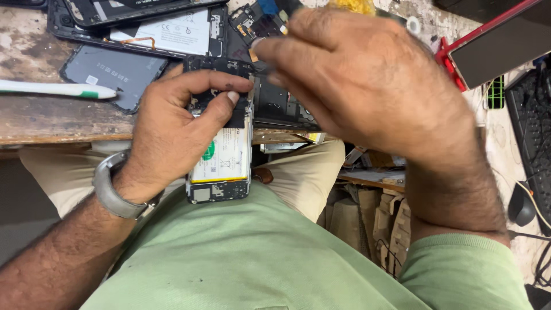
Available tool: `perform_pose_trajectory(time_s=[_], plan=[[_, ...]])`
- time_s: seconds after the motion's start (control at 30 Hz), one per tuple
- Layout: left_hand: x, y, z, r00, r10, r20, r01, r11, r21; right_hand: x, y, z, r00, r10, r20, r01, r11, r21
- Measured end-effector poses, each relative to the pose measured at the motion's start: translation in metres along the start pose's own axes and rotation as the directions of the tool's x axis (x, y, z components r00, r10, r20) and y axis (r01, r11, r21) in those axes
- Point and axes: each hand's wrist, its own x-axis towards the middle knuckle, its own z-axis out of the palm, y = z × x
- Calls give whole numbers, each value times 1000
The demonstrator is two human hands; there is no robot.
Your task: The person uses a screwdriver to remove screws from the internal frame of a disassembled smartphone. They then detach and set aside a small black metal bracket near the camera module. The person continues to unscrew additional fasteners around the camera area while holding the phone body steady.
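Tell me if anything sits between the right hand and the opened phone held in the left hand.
Nothing visible does. The right hand is already over the upper end of the opened phone, fingertips down at its dark top section, while the left hand grips the phone from the side. The right hand hides the exact contact spot.

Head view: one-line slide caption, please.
Left hand grips an opened smartphone with exposed battery while the right hand works at its top.

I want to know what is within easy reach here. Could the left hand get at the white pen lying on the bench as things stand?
Probably not right away: the left hand grips the opened phone. The white pen lies just to its left on the wooden bench, nothing between them, so it looks reachable once the phone is let go.
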Motion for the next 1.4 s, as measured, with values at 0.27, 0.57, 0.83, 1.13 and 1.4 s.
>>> perform_pose_trajectory(time_s=[0.27, 0.57, 0.83, 1.13, 1.4], plan=[[1, -2, -2, 1000, -4, -2, 4, 1000, 9, 6, -3, 3, 998, 63, -1, -63, 995, 72], [13, 1, 3, 996, -77, -48, 67, 980, -186, -23, 5, 38, 907, 327, -266, -229, 912, 340], [17, -4, 12, 976, -4, -218, -56, 962, -266, -59, -57, 126, 505, 846, 172, -122, -127, 984], [17, 19, 16, 979, -79, -187, -34, 846, -533, -60, -79, 157, 644, 752, 140, 26, -204, 979], [0, 13, 23, 994, 69, -81, -85, 972, -219, -74, -92, 154, 612, 782, 118, 107, -230, 967]])
